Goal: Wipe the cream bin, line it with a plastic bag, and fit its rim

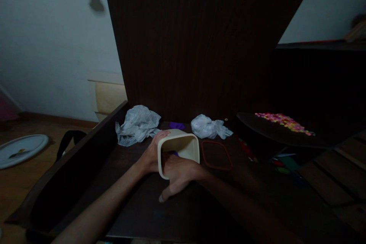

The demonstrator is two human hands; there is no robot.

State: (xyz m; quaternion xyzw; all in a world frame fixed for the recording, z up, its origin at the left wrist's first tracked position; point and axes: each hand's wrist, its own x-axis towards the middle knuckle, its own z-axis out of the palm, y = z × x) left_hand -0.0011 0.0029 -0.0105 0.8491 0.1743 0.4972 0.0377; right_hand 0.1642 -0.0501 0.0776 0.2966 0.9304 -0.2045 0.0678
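Observation:
A cream plastic container (178, 137) lies tipped on its side on the dark wooden surface, its mouth facing me. My left hand (153, 152) is wrapped round its left side and holds it. My right hand (180, 169) reaches into the mouth, palm low, with the thumb spread outside below the rim; the fingertips are partly hidden inside. A bit of something purple (174, 153) shows within, beside those fingers. Just right of the container lies a flat reddish-brown frame-like lid (216, 155). Behind the container is a small purple piece (177, 125), perhaps cloth.
Crumpled white plastic bags stand at the back, one on the left (138, 124) and a knotted one (210, 126) on the right. A raised wooden board (85, 152) edges the left side. Pink and yellow small pieces (284, 121) lie on a dark shelf at right.

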